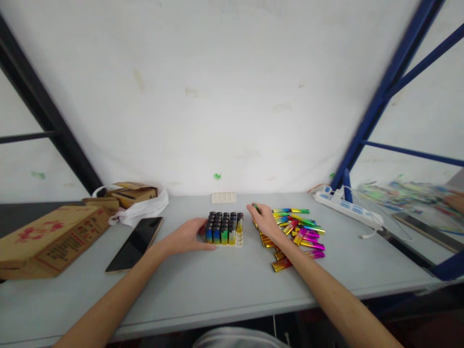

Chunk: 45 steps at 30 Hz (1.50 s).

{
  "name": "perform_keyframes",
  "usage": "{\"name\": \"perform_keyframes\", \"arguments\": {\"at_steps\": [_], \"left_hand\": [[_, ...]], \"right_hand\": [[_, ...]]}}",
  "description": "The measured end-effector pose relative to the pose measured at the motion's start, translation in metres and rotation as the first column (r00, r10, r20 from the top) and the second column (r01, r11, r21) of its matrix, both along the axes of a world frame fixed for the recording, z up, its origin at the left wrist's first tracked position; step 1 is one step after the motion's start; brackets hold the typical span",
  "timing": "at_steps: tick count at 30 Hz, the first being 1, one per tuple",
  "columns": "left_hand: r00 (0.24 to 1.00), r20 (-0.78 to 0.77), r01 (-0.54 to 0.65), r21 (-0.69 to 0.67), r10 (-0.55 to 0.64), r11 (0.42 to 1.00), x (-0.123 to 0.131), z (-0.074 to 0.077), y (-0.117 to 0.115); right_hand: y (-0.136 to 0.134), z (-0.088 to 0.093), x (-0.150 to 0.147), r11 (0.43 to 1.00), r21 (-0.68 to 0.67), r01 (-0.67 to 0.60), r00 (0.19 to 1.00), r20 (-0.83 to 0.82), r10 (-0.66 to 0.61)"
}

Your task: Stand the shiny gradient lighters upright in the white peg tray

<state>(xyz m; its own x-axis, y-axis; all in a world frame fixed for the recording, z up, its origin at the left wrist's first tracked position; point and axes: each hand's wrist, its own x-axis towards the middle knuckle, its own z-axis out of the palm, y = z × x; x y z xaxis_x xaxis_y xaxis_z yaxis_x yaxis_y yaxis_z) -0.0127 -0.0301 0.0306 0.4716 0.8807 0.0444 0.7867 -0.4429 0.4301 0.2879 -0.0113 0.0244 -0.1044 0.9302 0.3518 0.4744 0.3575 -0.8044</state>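
Observation:
A white tray (239, 240) on the table holds rows of upright lighters (221, 231) with black tops and blue, green and yellow shiny bodies. Some holes show at its right front corner. My left hand (186, 236) steadies the tray from its left side, thumb at the front and fingers behind. To the right, my right hand (266, 223) is closed on a lighter (256, 208), of which only a dark and green end shows. Below and beside that hand lies a loose pile of shiny lighters (300, 237) in yellow, green, pink and red.
A second white tray (224, 197) lies by the wall. At left are a phone (136, 243), a cardboard box (54, 237) and a white plastic bag (145, 209). A power strip (350, 209) lies at right; beyond the blue frame, another person's hand (456, 200) shows.

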Motion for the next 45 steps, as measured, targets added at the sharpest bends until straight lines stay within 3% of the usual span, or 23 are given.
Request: {"name": "perform_keyframes", "arguments": {"at_steps": [11, 17, 22, 24, 28, 30, 41, 45], "left_hand": [[1.0, 0.011, 0.01, -0.014, -0.01, 1.0, -0.001, -0.002, 0.001], [1.0, 0.002, -0.002, -0.001, 0.002, 1.0, 0.001, 0.0, 0.0], [1.0, 0.012, 0.015, -0.014, -0.014, 1.0, 0.002, 0.003, -0.002], [1.0, 0.019, 0.017, -0.012, -0.017, 1.0, 0.002, 0.002, -0.002], [0.999, 0.04, 0.005, -0.012, -0.005, 1.0, 0.001, 0.0, -0.001], [0.999, 0.035, -0.002, -0.013, 0.003, 1.0, 0.001, 0.0, -0.001], [0.999, 0.038, 0.007, -0.003, -0.007, 1.0, 0.0, -0.001, -0.001], [1.0, 0.024, 0.011, -0.003, -0.011, 1.0, 0.0, -0.001, 0.0]], "right_hand": [[-0.004, 0.004, 0.003, 0.996, 0.091, 0.005, 0.998, 0.055, -0.01], [-0.008, 0.012, 0.01, 0.986, 0.067, -0.152, 0.988, -0.008, 0.153], [-0.014, 0.025, 0.019, 0.956, 0.205, -0.21, 0.958, 0.236, 0.16], [-0.017, 0.028, 0.022, 0.952, 0.154, -0.266, 0.934, 0.287, 0.214], [-0.019, 0.026, 0.025, 0.906, -0.006, -0.423, 0.891, 0.181, 0.417], [-0.02, 0.024, 0.025, 0.887, -0.043, -0.46, 0.872, 0.169, 0.46], [-0.025, 0.026, 0.022, 0.9, -0.007, -0.436, 0.87, 0.255, 0.423], [-0.023, 0.026, 0.024, 0.89, -0.058, -0.453, 0.856, 0.25, 0.452]]}}
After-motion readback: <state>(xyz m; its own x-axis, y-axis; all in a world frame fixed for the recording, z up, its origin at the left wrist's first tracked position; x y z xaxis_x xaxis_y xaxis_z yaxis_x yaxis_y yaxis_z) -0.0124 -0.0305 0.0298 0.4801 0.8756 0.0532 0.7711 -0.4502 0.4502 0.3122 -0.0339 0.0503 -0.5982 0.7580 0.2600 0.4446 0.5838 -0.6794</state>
